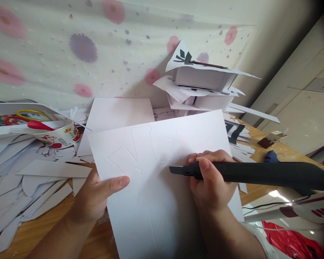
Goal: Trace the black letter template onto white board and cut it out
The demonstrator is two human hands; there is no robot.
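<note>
A white foam board sheet (162, 187) with cut outlines scored into it is held tilted above the wooden table (51, 223). My left hand (97, 196) grips its left edge, thumb on top. My right hand (210, 180) is closed around a long black utility knife (259, 172), whose blade tip points left over the sheet's middle.
White paper and foam offcuts (29, 180) litter the left side. A printed bowl (59, 135) holds scissors with red and yellow handles. Stacked white foam pieces (205, 86) stand at the back against a flowered wall. A blue object (271, 156) lies at right.
</note>
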